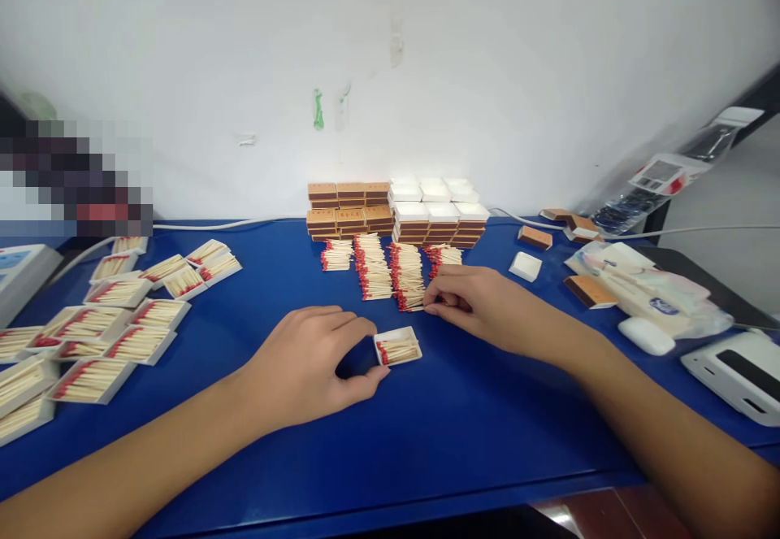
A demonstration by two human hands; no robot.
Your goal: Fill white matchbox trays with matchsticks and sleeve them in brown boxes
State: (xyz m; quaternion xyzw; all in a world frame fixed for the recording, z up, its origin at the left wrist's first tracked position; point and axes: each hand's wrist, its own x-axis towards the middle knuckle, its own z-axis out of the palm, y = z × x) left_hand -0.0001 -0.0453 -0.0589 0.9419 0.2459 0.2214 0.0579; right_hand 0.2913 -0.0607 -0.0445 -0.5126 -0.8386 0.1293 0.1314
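A small white matchbox tray (398,347) with some red-tipped matches in it lies on the blue table (463,433). My left hand (310,368) curls round its left side, thumb and fingers touching the tray. My right hand (481,299) rests just behind it, fingers pinched on matches at the near end of the rows of loose matches (390,269). Behind those rows stand stacked brown matchbox sleeves (348,210) and white empty trays (439,210).
Several filled open trays (115,323) cover the left of the table. On the right lie loose box parts (536,250), plastic-wrapped packets (646,287), a white device (737,372) and cables. A white wall stands behind; the table's front edge is close to me.
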